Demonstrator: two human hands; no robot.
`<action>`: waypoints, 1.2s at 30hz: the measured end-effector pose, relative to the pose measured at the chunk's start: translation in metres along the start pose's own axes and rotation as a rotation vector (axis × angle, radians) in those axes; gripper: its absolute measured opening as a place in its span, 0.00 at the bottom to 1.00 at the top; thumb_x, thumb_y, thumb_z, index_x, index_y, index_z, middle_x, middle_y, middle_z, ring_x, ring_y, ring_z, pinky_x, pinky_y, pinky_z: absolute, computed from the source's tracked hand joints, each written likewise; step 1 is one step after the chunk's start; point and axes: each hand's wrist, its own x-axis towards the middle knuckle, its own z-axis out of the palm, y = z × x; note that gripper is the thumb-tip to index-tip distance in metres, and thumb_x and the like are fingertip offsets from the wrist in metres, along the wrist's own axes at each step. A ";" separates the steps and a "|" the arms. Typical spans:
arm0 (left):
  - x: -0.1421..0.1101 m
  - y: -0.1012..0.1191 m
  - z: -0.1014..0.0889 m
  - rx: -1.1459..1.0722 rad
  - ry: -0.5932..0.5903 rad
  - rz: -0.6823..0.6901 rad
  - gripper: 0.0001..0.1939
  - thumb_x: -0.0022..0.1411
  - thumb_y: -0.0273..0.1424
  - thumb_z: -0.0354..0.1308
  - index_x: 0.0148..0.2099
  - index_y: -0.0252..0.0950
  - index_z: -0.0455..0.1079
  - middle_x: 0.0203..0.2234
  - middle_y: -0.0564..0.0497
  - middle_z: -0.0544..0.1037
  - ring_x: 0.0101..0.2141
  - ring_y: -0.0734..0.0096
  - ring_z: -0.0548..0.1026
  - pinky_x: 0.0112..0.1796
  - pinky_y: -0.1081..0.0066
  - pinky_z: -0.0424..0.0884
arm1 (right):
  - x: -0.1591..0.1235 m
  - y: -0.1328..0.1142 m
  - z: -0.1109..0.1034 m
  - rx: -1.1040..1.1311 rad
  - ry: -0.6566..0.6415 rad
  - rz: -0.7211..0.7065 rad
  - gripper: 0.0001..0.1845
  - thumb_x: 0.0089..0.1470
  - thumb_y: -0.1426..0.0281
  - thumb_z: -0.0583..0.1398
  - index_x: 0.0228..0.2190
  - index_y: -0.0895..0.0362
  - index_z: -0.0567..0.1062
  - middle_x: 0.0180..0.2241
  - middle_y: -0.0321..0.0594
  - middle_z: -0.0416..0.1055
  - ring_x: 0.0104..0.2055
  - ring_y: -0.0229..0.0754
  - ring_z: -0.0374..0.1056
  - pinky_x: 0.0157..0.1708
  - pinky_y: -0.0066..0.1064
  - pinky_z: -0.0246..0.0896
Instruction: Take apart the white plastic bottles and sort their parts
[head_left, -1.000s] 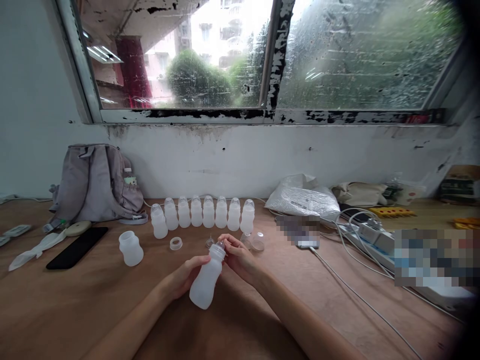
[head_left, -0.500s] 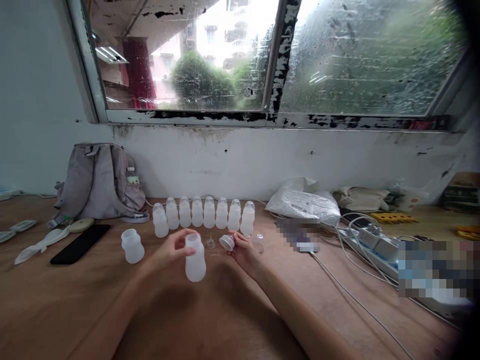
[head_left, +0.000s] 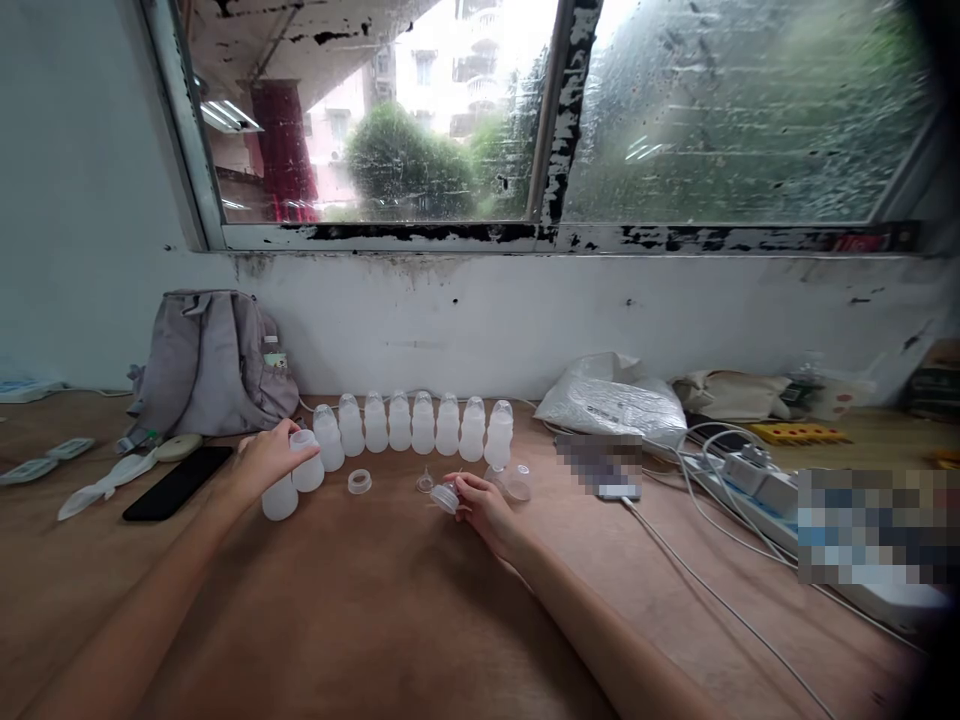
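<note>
My left hand (head_left: 271, 456) is closed around the neck of an uncapped, frosted baby bottle (head_left: 309, 470), with the thumb across its near side. Close against it stands a second open bottle (head_left: 280, 500), partly covered by that hand. My right hand (head_left: 484, 508) pinches a small clear round bottle part (head_left: 445, 498), tilted just above the table. Between the hands lies a pale screw ring (head_left: 359, 482). Near the right fingertips rests a clear nipple (head_left: 425, 483). Clear caps (head_left: 517, 484) sit right of that hand.
Several capped baby bottles (head_left: 400, 425) stand in a row near the wall. A black phone (head_left: 178, 484) and grey backpack (head_left: 217, 365) are at left. To the right lie a plastic bag (head_left: 611, 400), a charging cable (head_left: 697, 590) and a power strip (head_left: 757, 510).
My left hand has carried the bottle leftward and back, beside the other open bottle. The screw ring has come into view. My right hand has lowered slightly, the clear part tilting.
</note>
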 end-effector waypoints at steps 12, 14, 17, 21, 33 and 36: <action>0.012 -0.014 0.030 0.154 0.017 -0.024 0.28 0.50 0.49 0.43 0.45 0.33 0.62 0.36 0.37 0.75 0.41 0.48 0.70 0.42 0.55 0.55 | -0.002 -0.001 0.002 -0.104 -0.032 -0.002 0.13 0.43 0.62 0.61 0.29 0.58 0.74 0.23 0.35 0.64 0.21 0.31 0.56 0.20 0.24 0.51; 0.012 -0.017 0.031 0.147 0.012 -0.031 0.29 0.51 0.49 0.42 0.46 0.33 0.62 0.35 0.37 0.75 0.40 0.49 0.71 0.43 0.54 0.55 | -0.003 -0.001 0.002 -0.123 -0.040 0.001 0.14 0.43 0.61 0.61 0.29 0.59 0.74 0.23 0.35 0.63 0.21 0.31 0.56 0.20 0.24 0.51; 0.007 -0.017 0.029 0.103 0.103 -0.012 0.31 0.50 0.49 0.44 0.50 0.32 0.60 0.38 0.36 0.73 0.43 0.47 0.68 0.44 0.52 0.54 | -0.003 -0.001 0.001 -0.135 -0.047 -0.010 0.14 0.44 0.61 0.60 0.30 0.59 0.74 0.23 0.35 0.63 0.21 0.31 0.56 0.20 0.24 0.51; -0.013 0.006 0.021 -0.078 0.503 0.175 0.25 0.54 0.44 0.46 0.49 0.33 0.61 0.47 0.39 0.67 0.50 0.50 0.60 0.48 0.56 0.53 | -0.003 0.000 0.002 -0.137 -0.015 -0.026 0.15 0.44 0.60 0.60 0.30 0.59 0.73 0.23 0.36 0.64 0.21 0.32 0.58 0.20 0.24 0.52; -0.082 0.125 0.106 -0.667 0.065 0.653 0.19 0.55 0.36 0.50 0.49 0.38 0.60 0.42 0.44 0.69 0.43 0.60 0.67 0.44 0.61 0.63 | -0.005 0.001 0.009 -0.167 0.059 -0.007 0.16 0.41 0.58 0.61 0.27 0.58 0.68 0.21 0.32 0.64 0.17 0.31 0.60 0.15 0.24 0.54; -0.082 0.122 0.113 -0.702 0.053 0.678 0.20 0.55 0.32 0.50 0.51 0.38 0.59 0.43 0.45 0.69 0.44 0.60 0.66 0.45 0.62 0.62 | -0.005 0.003 0.010 -0.292 0.023 -0.020 0.16 0.41 0.59 0.60 0.29 0.57 0.67 0.18 0.30 0.63 0.15 0.31 0.58 0.12 0.22 0.52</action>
